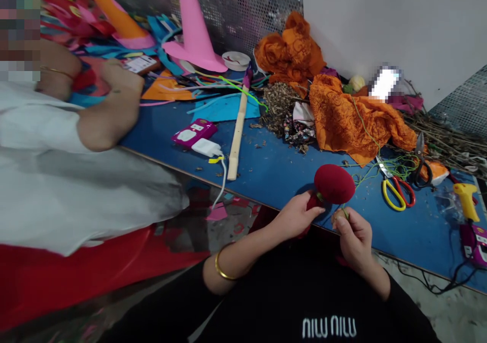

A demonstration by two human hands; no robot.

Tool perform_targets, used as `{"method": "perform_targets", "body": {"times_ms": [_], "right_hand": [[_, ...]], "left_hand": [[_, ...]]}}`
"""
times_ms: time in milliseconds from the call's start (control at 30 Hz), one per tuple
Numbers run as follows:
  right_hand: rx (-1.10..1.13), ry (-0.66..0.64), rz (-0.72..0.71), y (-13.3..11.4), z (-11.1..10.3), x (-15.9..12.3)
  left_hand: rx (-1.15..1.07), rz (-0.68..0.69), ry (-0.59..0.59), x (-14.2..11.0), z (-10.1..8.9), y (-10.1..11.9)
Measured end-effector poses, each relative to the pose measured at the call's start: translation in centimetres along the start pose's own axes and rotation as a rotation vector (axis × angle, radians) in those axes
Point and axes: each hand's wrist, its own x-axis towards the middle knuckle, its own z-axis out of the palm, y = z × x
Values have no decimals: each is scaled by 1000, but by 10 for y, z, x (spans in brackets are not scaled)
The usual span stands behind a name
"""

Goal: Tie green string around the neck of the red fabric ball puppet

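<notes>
A round, dark red fabric-covered ball (335, 184) stands out above my left hand (299, 213), whose fingers are closed around the gathered red cloth below it. Green string wraps the neck of that cloth. My right hand (353, 234) is closed in a pinch on green string, just right of the ball and close to the table edge. More green string (401, 166) lies tangled on the table, beside scissors (398, 193) with one yellow and one red handle.
Dark scissors (421, 165), orange cloth (353, 114), dried plant bits (281, 104) and a yellow glue gun (466, 201) lie on the blue table (266, 168). A wooden stick (238, 135) rests near a purple power strip (195, 132). At left, another person's arm (110, 104) reaches over felt pieces.
</notes>
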Motion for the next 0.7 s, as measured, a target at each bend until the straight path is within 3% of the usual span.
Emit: {"method": "perform_targets", "body": {"times_ms": [200, 367, 567, 700], "right_hand": [[48, -132, -43, -6, 0, 4], [-82, -320, -269, -31, -14, 19], [-427, -575, -540, -60, -18, 62], [-447, -573, -551, -57, -13, 94]], "left_hand": [[118, -11, 44, 2, -6, -3], [327, -54, 5, 0, -21, 9], [577, 42, -205, -6, -19, 17], [701, 54, -302, -12, -14, 22]]}}
